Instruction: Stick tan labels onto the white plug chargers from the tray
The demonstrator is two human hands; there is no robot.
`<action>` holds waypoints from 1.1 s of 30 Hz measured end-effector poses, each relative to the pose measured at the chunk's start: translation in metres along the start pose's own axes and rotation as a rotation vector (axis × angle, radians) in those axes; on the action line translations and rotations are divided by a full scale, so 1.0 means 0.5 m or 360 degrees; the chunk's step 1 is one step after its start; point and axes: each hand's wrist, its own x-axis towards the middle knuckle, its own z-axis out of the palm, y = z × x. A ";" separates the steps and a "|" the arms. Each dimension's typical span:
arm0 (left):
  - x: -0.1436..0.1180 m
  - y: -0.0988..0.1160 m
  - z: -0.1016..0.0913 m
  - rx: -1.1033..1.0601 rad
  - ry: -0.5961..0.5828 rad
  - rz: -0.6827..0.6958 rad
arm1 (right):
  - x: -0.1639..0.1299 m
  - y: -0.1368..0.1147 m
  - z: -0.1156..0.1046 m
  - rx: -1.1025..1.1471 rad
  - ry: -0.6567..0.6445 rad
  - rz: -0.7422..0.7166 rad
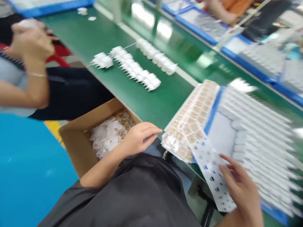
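My left hand [141, 137] is held over the bench's near edge, fingers stretched out and thumb slightly apart, with nothing visible in it. It is just left of a stack of sticker sheets [187, 123] with tan, frame-shaped stickers. From the stack a mostly bare white strip with dark and blue marks [213, 176] hangs over the edge. My right hand [243, 186] is at this strip's right side, thumb and forefinger apart; whether they touch it is blurred. Beside it, a blue-rimmed tray [214, 110] holds many rows of white plastic parts [262, 132].
Rows of white pronged parts [134, 67] lie on the green bench [151, 104]. Below its edge, a cardboard box [78, 142] holds scraps of backing and tan bits. A co-worker's hands [30, 41] are at the left. More blue trays [201, 23] stand across the bench.
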 end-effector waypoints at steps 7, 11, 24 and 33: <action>0.142 0.082 0.193 0.0120 -0.0475 0.0496 | -0.036 0.011 0.006 0.0284 -0.0100 -0.0137; 0.155 0.091 0.248 0.0313 -0.0609 0.0416 | -0.062 0.029 -0.004 0.0310 -0.0105 -0.0216; 0.134 0.104 0.274 0.0246 -0.0531 0.0392 | 0.026 -0.103 0.074 0.0329 0.0270 -0.0394; 0.127 0.079 0.247 0.0274 -0.0621 0.0467 | 0.025 -0.126 0.093 0.0357 0.0175 -0.0236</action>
